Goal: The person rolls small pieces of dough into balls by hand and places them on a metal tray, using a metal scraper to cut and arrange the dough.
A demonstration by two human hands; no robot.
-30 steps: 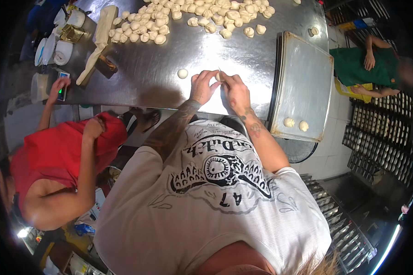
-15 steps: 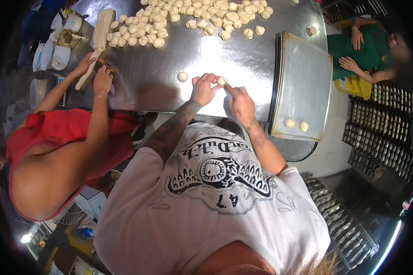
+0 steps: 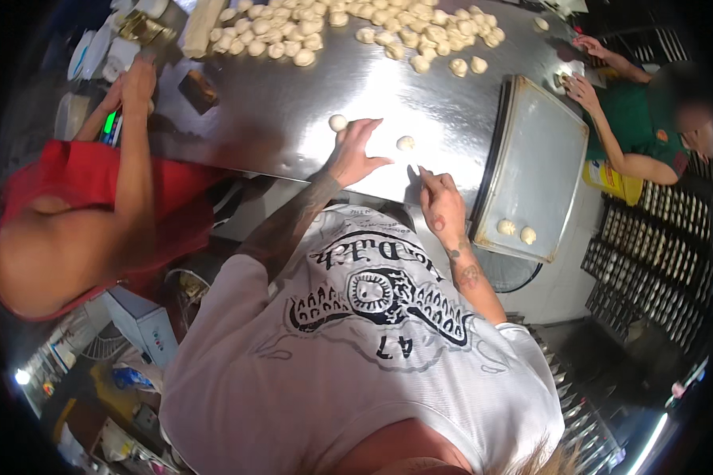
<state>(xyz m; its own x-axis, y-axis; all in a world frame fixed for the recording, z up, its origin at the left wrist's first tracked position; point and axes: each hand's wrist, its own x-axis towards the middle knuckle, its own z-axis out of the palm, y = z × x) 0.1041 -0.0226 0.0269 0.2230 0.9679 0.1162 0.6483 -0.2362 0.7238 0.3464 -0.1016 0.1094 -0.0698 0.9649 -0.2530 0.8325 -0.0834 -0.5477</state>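
Observation:
A round dough ball (image 3: 405, 142) lies on the steel table between my hands, touched by neither; its top looks marked. My left hand (image 3: 358, 154) is open, thumb and fingers spread, close beside a smoother dough ball (image 3: 337, 123) at its fingers' left. To the right of the marked ball, my right hand (image 3: 442, 199) is closed, with its index finger and thumb together and pointing toward the ball. Whatever lies between those fingertips is too small to make out.
Right of me stands a metal tray (image 3: 540, 170) bearing two dough pieces (image 3: 516, 230). Many dough balls (image 3: 293, 28) cover the far table (image 3: 253, 111). At left, a co-worker in red (image 3: 170, 186) has both hands by a scale; another in green (image 3: 638, 127) reaches in from the right.
My left hand has let go of the dough ball and opened. My right hand has drawn back from it. The left co-worker's hands moved from the dough strip toward the scale.

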